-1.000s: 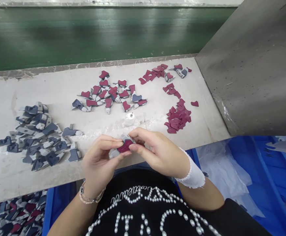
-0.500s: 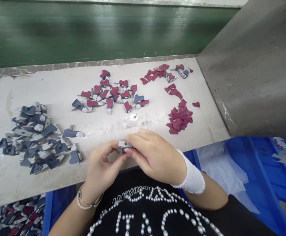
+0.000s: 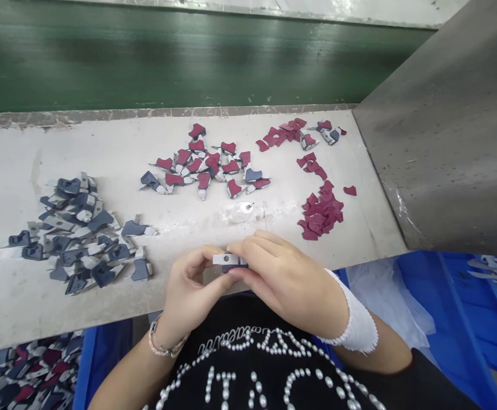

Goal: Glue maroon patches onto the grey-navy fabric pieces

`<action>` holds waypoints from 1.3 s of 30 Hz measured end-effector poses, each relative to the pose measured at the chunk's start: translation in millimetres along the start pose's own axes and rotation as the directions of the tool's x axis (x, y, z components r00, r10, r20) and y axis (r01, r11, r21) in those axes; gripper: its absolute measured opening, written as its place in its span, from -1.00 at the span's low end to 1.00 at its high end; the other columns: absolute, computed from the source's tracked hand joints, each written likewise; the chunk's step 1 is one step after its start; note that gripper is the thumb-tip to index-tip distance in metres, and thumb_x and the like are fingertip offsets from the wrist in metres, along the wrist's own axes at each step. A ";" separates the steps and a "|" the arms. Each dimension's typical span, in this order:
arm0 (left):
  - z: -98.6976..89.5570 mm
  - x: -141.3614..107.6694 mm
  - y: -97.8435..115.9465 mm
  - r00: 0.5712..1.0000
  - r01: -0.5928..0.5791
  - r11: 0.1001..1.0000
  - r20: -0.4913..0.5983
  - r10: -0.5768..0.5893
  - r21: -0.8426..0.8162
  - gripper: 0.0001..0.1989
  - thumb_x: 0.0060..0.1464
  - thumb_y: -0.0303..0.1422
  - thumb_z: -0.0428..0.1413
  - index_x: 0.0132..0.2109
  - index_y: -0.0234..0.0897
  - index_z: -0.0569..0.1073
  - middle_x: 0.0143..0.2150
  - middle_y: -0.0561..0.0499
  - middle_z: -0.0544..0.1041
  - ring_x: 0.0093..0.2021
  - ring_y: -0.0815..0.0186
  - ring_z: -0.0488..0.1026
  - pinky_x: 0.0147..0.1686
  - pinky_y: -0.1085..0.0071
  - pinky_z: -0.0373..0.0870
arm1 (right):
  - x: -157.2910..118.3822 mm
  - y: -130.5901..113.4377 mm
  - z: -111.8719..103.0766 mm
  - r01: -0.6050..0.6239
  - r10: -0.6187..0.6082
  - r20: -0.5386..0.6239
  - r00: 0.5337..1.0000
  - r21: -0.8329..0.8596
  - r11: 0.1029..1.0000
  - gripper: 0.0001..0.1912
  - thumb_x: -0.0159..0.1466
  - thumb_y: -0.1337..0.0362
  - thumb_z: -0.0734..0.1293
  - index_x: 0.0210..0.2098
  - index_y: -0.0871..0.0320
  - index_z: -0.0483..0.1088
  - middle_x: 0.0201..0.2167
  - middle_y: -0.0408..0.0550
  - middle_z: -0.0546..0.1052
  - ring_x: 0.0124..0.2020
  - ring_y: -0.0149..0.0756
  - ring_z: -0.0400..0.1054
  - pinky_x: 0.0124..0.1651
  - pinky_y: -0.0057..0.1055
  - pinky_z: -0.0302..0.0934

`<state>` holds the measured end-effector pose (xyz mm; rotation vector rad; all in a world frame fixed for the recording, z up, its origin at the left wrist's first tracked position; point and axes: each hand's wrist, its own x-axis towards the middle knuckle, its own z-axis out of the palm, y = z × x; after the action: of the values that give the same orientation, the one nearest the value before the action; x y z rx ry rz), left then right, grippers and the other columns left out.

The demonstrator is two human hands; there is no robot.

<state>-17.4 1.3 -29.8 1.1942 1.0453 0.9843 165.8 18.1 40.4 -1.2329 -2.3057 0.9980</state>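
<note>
And there on the black shirt [image 3: 269, 373], pearly bead lettering [image 3: 226, 377]: shapes like a T, an A and a C, seen from the camera, the full word unclear! Above it runs white script [image 3: 226, 337], curly and joined, too indistinct to read.

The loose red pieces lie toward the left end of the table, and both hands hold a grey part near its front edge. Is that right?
Not quite: the head view shows the loose red pieces toward the right of the table. The left hand and right hand do hold a grey part near its front edge.
</note>
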 end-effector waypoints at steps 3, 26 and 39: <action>-1.8 0.0 6.6 0.998 -0.013 0.998 0.056 0.009 0.069 -0.82 0.06 -0.48 0.29 -0.21 -0.16 0.49 -0.28 0.13 0.58 -0.26 0.39 0.52 -0.20 0.53 0.46 | -5.2 -1.8 -5.1 -0.040 0.035 0.056 0.998 0.082 0.996 -0.81 0.41 0.40 0.21 -0.04 0.31 0.39 -0.23 0.03 0.47 -0.19 -0.21 0.29 -0.12 -0.30 0.19; -98.8 112.9 66.5 0.998 -0.034 0.575 0.062 -0.030 0.817 -0.79 0.10 -0.37 0.08 -0.10 -0.26 0.49 -0.14 -0.12 0.56 -0.14 0.10 0.51 -0.10 0.20 0.44 | 16.0 69.4 -5.1 -0.246 0.304 -0.166 0.938 0.297 0.923 -0.53 0.16 0.29 0.42 0.04 0.13 0.28 -0.11 0.01 0.44 -0.08 -0.09 0.35 0.06 -0.14 0.21; -112.6 103.6 64.1 0.995 -0.096 0.527 0.075 0.061 0.844 -0.92 0.18 -0.40 0.03 -0.20 -0.21 0.41 -0.05 -0.15 0.52 0.04 0.01 0.42 0.04 0.11 0.34 | 22.1 84.8 10.7 -0.113 0.231 -0.096 0.968 0.654 0.748 -0.43 0.32 -0.13 0.22 0.17 0.07 0.12 -0.25 -0.05 0.49 -0.21 -0.12 0.43 -0.16 -0.24 0.29</action>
<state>-104.9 134.6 16.0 2.0721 1.5291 0.4605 196.7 63.7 -28.6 -1.1702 -1.5075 1.5166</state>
